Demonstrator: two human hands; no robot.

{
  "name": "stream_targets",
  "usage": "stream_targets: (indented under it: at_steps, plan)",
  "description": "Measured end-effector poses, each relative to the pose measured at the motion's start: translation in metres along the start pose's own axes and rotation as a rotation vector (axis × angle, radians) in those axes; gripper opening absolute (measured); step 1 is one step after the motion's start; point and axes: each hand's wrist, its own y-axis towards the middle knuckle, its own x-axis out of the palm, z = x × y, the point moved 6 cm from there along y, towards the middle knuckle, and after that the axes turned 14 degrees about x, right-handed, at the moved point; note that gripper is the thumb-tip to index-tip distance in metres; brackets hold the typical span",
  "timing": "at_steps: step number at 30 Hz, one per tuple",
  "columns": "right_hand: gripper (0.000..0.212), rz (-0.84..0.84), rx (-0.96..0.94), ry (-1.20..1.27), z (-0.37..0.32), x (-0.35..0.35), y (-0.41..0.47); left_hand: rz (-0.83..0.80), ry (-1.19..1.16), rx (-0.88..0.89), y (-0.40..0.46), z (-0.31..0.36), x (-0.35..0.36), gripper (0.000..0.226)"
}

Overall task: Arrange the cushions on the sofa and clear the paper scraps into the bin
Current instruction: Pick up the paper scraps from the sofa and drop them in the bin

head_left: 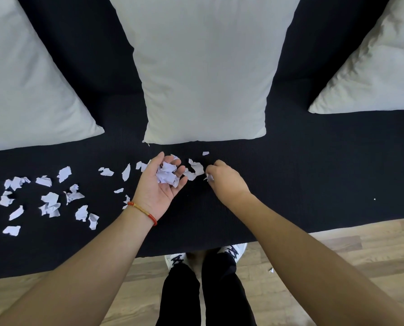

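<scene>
Three plump off-white fabric cushions (pixel 203 74) lean against the back of the black fabric sofa (pixel 313 165). The left hand (pixel 160 182) is cupped palm up, cradling a small pile of torn white paper scraps (pixel 166 175). The right hand (pixel 225 178) pinches another scrap just beside it. Loads more loose scraps (pixel 48 201) lie scattered over the seat to the left. Wood-look floor (pixel 337 255) below.

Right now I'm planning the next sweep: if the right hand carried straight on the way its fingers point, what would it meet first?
The right hand points left, so it would probably first meet the loose scraps beside it, then the left hand cupping paper.
</scene>
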Motion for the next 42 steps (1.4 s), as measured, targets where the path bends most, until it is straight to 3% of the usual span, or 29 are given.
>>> stream_targets:
  at_steps: [4,9,14,20,25,35,39,42]
  plan:
    - [0.014,-0.026,0.082,0.125,0.005,-0.011,0.001,0.021,0.02,-0.011,-0.002,-0.004,0.001,0.025]
    - [0.009,-0.012,0.254,0.618,0.029,-0.042,-0.012,0.039,0.074,-0.023,-0.003,-0.012,0.003,0.02]
    - [0.007,0.033,0.163,0.863,0.009,-0.082,-0.029,0.069,0.102,-0.03,0.0,-0.026,0.012,0.016]
    - [0.01,-0.044,-0.116,0.577,-0.058,-0.084,-0.053,-0.027,0.023,-0.042,-0.008,-0.033,0.033,0.036]
    - [0.024,0.026,-0.157,0.354,-0.073,-0.079,-0.06,-0.043,-0.03,-0.056,-0.012,-0.031,0.038,0.065]
    - [0.029,0.223,-0.233,0.188,-0.081,-0.079,-0.068,-0.069,-0.082,-0.104,-0.017,-0.03,0.039,0.054]
    - [0.035,0.292,-0.293,0.238,-0.081,-0.082,-0.08,-0.043,-0.103,-0.124,-0.013,-0.026,0.033,0.04]
    - [0.031,0.276,-0.238,0.363,-0.073,-0.092,-0.079,-0.044,-0.086,-0.1,-0.009,-0.02,0.027,0.039]
